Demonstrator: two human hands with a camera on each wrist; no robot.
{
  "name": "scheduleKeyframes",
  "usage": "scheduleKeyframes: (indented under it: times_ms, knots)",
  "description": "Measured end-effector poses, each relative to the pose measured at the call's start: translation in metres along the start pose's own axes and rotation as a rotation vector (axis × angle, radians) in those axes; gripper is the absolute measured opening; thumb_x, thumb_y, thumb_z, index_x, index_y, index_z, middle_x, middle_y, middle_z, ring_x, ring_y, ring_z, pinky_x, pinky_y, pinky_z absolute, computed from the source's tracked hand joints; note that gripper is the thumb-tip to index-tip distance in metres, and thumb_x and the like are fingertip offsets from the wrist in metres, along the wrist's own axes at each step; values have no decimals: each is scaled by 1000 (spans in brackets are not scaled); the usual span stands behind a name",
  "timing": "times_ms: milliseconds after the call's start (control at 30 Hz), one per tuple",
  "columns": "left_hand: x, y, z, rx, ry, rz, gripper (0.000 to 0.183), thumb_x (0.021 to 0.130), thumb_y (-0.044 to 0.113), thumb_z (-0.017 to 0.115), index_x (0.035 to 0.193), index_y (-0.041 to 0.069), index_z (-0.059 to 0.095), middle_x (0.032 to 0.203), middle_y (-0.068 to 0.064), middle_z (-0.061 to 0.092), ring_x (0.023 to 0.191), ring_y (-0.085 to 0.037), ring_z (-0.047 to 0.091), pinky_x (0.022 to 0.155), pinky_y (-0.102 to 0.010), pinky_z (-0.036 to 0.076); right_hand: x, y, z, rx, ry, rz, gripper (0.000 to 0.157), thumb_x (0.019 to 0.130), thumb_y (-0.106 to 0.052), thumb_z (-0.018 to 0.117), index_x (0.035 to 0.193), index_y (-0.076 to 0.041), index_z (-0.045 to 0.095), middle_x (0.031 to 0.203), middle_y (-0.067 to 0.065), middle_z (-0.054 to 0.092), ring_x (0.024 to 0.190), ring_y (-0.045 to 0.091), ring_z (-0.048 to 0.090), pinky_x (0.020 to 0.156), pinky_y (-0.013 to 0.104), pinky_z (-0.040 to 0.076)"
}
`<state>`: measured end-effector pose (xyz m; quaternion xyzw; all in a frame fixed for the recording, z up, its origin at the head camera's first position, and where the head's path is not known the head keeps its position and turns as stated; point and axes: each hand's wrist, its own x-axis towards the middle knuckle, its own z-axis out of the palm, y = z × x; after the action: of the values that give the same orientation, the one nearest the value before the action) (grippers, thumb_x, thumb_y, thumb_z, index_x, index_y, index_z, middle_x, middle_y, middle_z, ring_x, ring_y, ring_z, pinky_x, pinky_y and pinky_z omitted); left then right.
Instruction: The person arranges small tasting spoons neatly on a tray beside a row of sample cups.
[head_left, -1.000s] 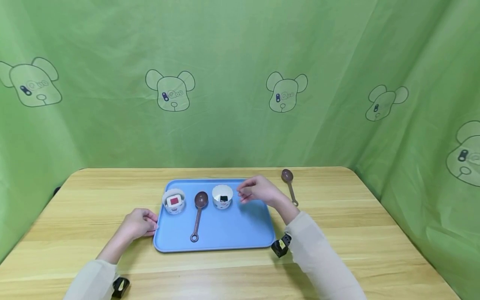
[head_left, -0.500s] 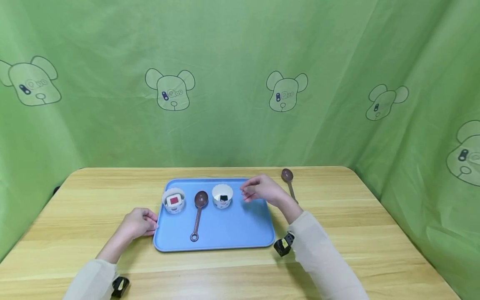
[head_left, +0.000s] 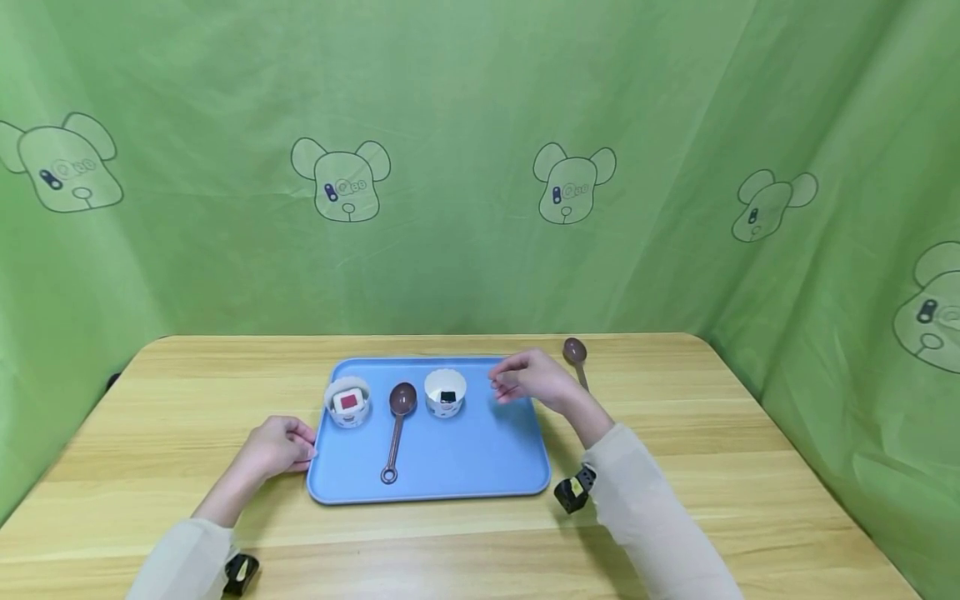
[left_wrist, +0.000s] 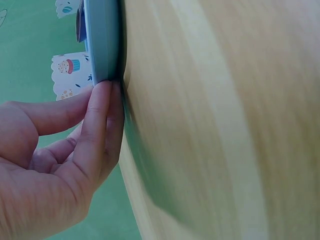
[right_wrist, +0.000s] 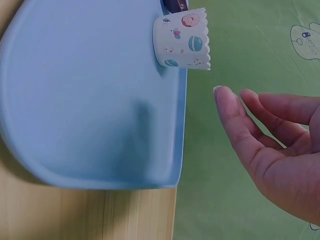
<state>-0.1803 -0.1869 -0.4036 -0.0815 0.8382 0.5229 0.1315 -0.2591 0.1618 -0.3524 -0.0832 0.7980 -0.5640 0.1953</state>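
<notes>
A blue tray [head_left: 480, 467] lies on the table. My left hand [head_left: 276, 447] pinches its left edge, thumb at the rim and fingers at the side in the left wrist view. Over the tray's right part hovers my right hand [head_left: 534, 379], fingers loosely bent, with nothing in them. On the tray a paper cup [head_left: 349, 417] at the left contains a white block with a red patch [head_left: 348, 402]. A brown spoon [head_left: 397, 429] lies beside it, handle toward me. Farther right stands another paper cup [head_left: 437, 383] with a black piece [head_left: 447, 397] inside.
A second brown spoon [head_left: 576, 352] lies on the wooden table [head_left: 675, 417] beyond the tray's right side, its handle partly hidden by my right hand and wrist. A green curtain [head_left: 465, 275] with bear-head prints hangs behind the table.
My right hand has drifted a little to the right, away from the cup with the black piece. The left hand, the tray and the things on it stay as they were.
</notes>
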Motion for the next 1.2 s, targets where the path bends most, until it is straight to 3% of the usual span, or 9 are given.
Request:
scheduleKeyframes:
  times_ms: [500,700,933,1200]
  knots:
    - [-2,2,0,11,3,-12,18,78,-16,52,95,-16,51,75,-16,55,64,-18,57,63,-29,58,-2,4,-10,6,16,-7,26,90,7,46,110,21,50,102,35,55,90,40,60,76,36,56]
    - [-1,0,1,3,8,-14,17,77,-16,54,94,-16,52,74,-16,55,63,-18,57,63,-29,58,-3,4,-14,8,31,-3,25,90,7,46,109,21,51,100,33,56,83,31,62,78,40,55]
    - [0,-1,0,12,2,-11,18,77,-15,53,95,-16,52,75,-15,55,65,-18,57,63,-29,58,-6,4,-20,1,41,-14,24,90,5,47,108,20,52,99,31,56,84,34,62,76,39,56]
    - [0,-2,1,5,6,-13,19,77,-16,51,95,-16,52,75,-15,55,65,-18,57,63,-29,58,-7,6,-25,6,47,-20,22,90,6,47,106,20,53,98,32,56,78,28,63,79,43,55]
